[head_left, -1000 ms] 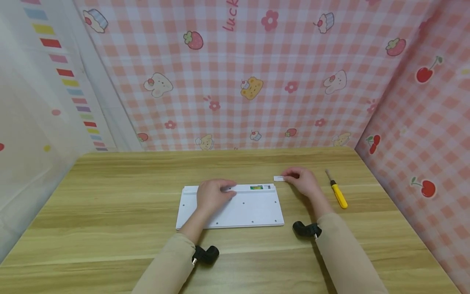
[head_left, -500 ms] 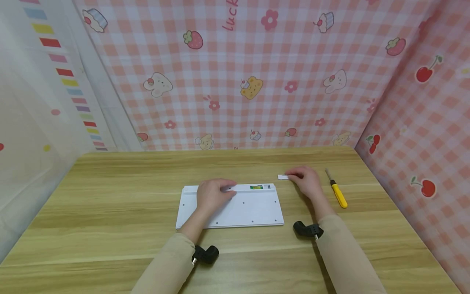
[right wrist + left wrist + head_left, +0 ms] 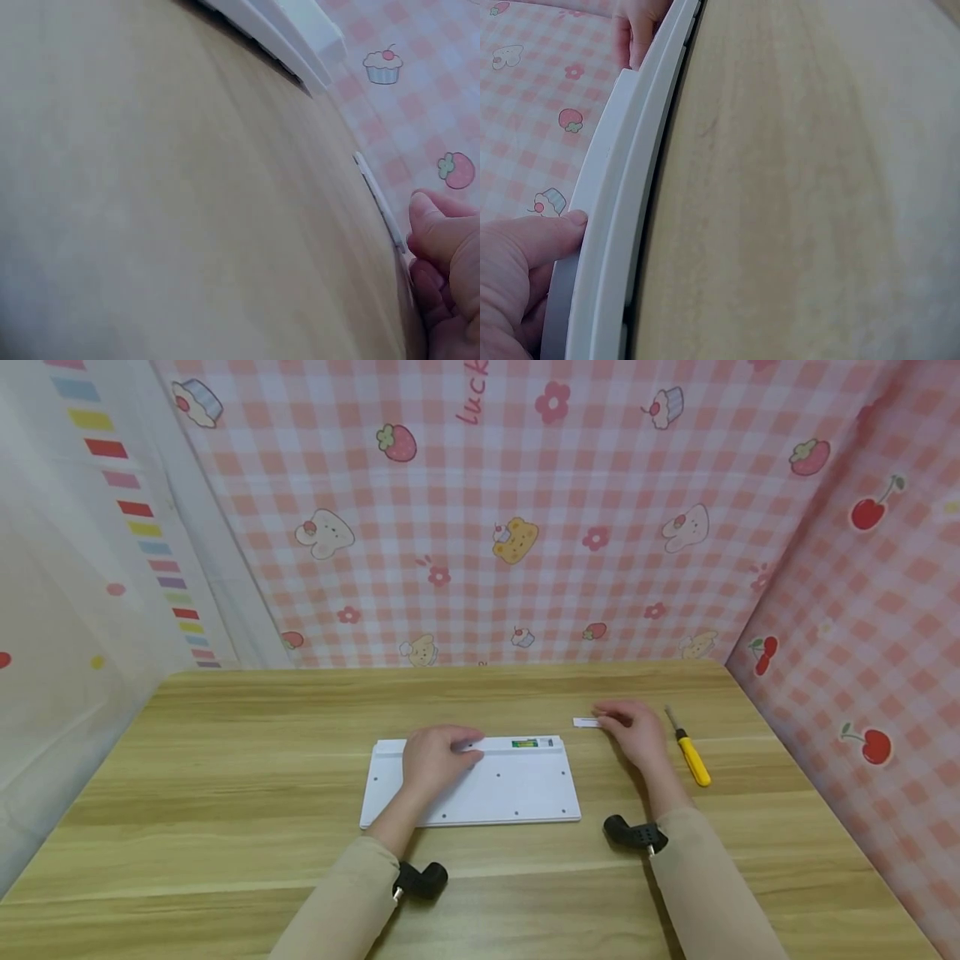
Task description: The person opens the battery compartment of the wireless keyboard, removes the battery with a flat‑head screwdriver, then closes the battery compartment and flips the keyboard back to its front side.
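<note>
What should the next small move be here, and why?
Probably leave the small white cover and bring the right hand to the battery bay. The cover lies flat on the table, apart from the keyboard; the bay is open with a green battery showing, and the left hand holds the keyboard.

A thin, rectangular white plastic keyboard point(image 3: 528, 789) lies bottom-up on the wood-grain table point(image 3: 225, 860), small dark dots scattered over its back and a raised white ridge point(image 3: 390, 746) along its far edge. Near the ridge's right end, an uncovered compartment point(image 3: 545, 742) shows a green-and-yellow battery point(image 3: 524, 743) lying lengthwise. The left hand point(image 3: 433, 760) grips the ridge around its middle. Off the keyboard's far right corner, a small flat white rectangular strip point(image 3: 586, 722) sits at the right hand point(image 3: 636, 732); whether it's pinched, I can't tell.
</note>
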A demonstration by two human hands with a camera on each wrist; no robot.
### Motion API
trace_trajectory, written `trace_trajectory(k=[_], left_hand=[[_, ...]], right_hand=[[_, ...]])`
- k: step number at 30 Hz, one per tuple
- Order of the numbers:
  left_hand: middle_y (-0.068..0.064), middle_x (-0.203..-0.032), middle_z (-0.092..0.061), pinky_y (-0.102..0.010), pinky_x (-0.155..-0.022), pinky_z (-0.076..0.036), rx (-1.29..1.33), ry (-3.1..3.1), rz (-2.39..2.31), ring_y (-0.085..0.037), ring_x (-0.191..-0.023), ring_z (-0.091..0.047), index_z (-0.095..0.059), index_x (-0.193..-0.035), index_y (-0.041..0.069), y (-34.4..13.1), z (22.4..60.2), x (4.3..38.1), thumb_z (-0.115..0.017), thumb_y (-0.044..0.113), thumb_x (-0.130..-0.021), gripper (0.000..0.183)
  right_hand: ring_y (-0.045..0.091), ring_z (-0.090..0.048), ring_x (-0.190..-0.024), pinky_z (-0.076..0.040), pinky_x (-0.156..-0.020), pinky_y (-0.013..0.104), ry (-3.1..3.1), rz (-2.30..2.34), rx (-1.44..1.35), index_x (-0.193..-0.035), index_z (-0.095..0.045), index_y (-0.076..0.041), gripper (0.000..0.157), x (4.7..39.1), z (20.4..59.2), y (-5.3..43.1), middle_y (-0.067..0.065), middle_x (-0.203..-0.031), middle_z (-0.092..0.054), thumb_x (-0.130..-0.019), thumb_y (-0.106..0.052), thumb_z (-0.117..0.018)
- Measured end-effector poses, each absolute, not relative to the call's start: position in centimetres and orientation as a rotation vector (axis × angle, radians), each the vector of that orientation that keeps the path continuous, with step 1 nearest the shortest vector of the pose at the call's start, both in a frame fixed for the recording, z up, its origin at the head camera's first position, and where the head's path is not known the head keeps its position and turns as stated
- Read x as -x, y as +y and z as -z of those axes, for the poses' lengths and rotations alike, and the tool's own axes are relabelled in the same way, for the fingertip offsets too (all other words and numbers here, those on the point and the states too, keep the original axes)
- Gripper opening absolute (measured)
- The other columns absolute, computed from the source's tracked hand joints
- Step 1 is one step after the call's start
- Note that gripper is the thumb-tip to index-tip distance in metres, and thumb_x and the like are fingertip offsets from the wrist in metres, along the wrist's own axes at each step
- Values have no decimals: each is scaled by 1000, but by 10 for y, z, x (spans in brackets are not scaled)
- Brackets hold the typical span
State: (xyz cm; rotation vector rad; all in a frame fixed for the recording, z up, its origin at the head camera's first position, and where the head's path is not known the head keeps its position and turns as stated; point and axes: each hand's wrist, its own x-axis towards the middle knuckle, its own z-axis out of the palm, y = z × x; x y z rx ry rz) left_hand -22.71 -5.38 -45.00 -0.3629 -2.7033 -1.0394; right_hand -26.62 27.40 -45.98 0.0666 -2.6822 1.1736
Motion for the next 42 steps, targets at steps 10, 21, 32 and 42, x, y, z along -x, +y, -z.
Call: trace_trajectory(k=[10, 21, 32, 42], left_hand=[[4, -108, -74, -43, -101, -41, 367, -2700, 1034, -18, -105, -68, -79, -104, 22, -53, 450, 226, -83, 24, -81, 23], [4, -107, -74, -43, -100, -42, 366, -2694, 1031, -18, -105, -68, -79, -104, 22, -54, 450, 226, -83, 24, -80, 24], [4, -108, -74, -43, -101, -41, 364, -2699, 1040, -18, -105, -68, -79, -104, 22, -53, 452, 227, -83, 24, -81, 24], [4, -108, -74, -44, -101, -41, 358, -2702, 1049, -19, -106, -67, -79, -105, 22, -53, 451, 227, -83, 24, -81, 24]], right_hand=[[23, -56, -107, -46, -94, 35, -2623, -1335, -36, -127, -66, -6, 34, 240, 446, 290, 15, -120, -64, -98, -24, -65], [-3, -55, -89, -44, -75, 13, -2529, -1350, -129, -125, -65, 1, 35, 212, 428, 316, 13, -112, -67, -98, -22, -64], [20, -57, -109, -42, -87, 15, -2610, -1191, -63, -134, -56, 4, 46, 195, 424, 347, 28, -123, -61, -97, -21, -66], [50, -52, -116, -44, -95, 59, -2871, -1103, -98, -146, -35, 12, 67, 191, 425, 363, 38, -131, -50, -97, -22, -66]])
